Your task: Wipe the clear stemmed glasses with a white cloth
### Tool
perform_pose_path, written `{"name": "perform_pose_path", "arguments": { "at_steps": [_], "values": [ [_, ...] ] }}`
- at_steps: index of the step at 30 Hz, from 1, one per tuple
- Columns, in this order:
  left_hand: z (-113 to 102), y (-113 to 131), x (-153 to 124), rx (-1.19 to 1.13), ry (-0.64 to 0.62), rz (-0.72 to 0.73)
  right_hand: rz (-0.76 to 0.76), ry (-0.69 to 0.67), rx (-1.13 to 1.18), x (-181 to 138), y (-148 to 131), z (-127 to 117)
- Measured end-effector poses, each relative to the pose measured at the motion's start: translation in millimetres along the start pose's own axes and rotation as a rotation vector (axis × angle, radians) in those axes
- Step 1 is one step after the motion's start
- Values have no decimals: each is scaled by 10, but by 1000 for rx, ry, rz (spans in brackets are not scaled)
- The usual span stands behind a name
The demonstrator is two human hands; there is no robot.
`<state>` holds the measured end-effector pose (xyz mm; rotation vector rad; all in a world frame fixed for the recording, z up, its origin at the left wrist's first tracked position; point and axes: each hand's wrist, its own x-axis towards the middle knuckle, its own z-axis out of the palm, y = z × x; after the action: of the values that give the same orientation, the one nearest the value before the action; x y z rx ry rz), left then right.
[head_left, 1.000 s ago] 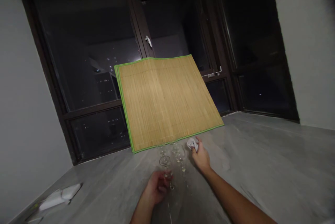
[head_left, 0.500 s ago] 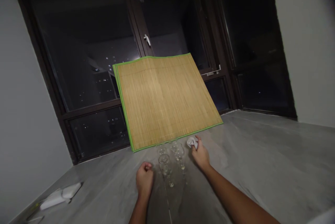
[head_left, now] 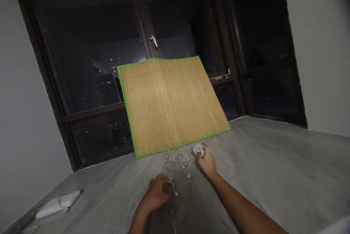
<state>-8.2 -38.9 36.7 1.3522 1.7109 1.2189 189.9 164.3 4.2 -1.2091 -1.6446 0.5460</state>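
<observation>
A big square mat (head_left: 172,104) made of thin yellow bamboo strips with a bright green edge is leaning against the dark window (head_left: 90,55). It is standing on a smooth grey stone table (head_left: 259,161). Just in front of the mat's bottom edge, four clear round wine glasses (head_left: 186,160) with thin stems are standing close together. The left hand (head_left: 156,194) is resting on the table in front of the mat, right beside the nearest glass (head_left: 169,169). Its fingers (head_left: 164,187) are curling in towards the thin stem, but it is too dark to tell if they are touching it. The right hand (head_left: 208,162) is lying in front of the right half of the mat's bottom edge. Its fingers are pinching a small white crumpled cloth (head_left: 198,149). Far to the left of the mat, a flat white plastic thing (head_left: 56,206) is lying on the table.
</observation>
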Motion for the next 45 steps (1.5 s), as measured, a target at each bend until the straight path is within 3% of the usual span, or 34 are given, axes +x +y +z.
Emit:
{"name": "perform_pose_path", "arguments": {
  "at_steps": [3, 5, 11, 30, 45],
  "values": [
    [104, -1, 8, 299, 27, 166, 6, -2, -10, -3, -13, -8],
    [177, -15, 40, 356, 58, 188, 4, -11, -10, -6, -27, -17],
    [280, -105, 171, 330, 67, 183, 23, -22, -29, -18, -50, -23],
    [376, -122, 405, 833, -87, 101, -1, -59, -73, -7, -38, 48],
    [309, -126, 349, 929, -97, 102, 14, -52, -40, 13, -39, 34]
  ]
}}
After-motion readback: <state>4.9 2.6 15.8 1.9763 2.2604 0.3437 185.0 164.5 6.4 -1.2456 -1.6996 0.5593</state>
